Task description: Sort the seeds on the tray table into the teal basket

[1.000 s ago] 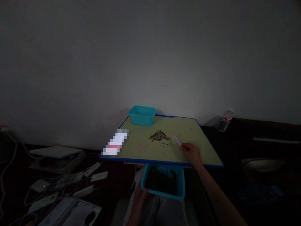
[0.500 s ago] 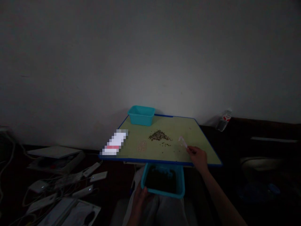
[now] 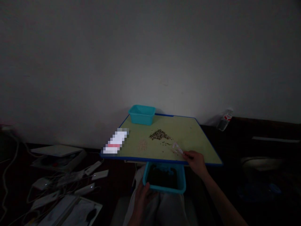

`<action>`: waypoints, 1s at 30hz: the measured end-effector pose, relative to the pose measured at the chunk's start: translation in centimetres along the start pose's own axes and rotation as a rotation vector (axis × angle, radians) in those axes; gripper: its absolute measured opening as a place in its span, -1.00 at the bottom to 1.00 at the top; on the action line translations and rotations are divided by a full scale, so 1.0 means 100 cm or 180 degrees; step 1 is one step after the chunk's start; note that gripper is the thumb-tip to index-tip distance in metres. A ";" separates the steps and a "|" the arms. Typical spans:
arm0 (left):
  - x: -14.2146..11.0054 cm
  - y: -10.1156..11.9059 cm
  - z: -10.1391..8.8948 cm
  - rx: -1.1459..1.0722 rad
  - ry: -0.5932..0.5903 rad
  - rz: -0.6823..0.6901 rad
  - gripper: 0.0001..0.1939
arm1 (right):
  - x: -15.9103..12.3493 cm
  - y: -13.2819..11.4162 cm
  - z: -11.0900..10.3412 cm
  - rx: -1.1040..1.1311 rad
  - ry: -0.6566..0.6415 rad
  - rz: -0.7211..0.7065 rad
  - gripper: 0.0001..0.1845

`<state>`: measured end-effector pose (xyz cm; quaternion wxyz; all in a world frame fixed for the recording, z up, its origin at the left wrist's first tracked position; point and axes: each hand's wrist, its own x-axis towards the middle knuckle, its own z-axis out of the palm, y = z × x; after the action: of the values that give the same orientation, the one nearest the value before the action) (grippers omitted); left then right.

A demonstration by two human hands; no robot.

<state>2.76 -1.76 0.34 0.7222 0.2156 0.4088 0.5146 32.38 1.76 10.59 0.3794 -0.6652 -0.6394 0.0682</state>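
Note:
My right hand (image 3: 194,160) is closed on one end of a small see-through plastic piece (image 3: 177,149), perhaps a spoon; its exact kind is too dim to tell. The piece's far end is low over the board, close to a few scattered dark grains. Left of it lies a heap of mixed dark and pale grains (image 3: 160,135), and farther left a thin patch of pale grains (image 3: 142,145). My left hand (image 3: 142,193) grips the near-left corner of a teal plastic basin (image 3: 166,189) at my lap, under the board's front edge. Dark contents cover its bottom.
The pale board (image 3: 178,124) has a blue edge. A second teal basin (image 3: 142,118) stands at its back left, and a blurred-out phone-like screen (image 3: 115,142) lies at the left. Power strips and cables (image 3: 84,189) clutter the floor. A plastic bottle (image 3: 225,121) leans near the wall.
My right hand has moved a little left and toward me with the plastic piece. The basin at my lap appears slightly higher, with my left hand still on its corner.

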 end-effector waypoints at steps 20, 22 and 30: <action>0.002 -0.008 -0.013 -0.0170 -0.0207 0.0163 -0.49 | 0.020 -0.004 0.003 0.1033 -0.0238 0.0420 -0.72; 0.003 -0.010 -0.014 -0.0161 -0.0269 0.0167 -0.52 | 0.032 0.010 -0.001 0.0929 0.0101 0.0673 -0.70; 0.008 -0.013 -0.022 -0.0042 -0.0234 0.0169 -0.54 | 0.062 0.024 0.010 0.0375 0.0002 0.0541 -0.75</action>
<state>1.89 -1.72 -2.19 0.7242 0.2403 0.3726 0.5281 34.75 7.99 10.92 0.4109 -0.6936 -0.5755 0.1375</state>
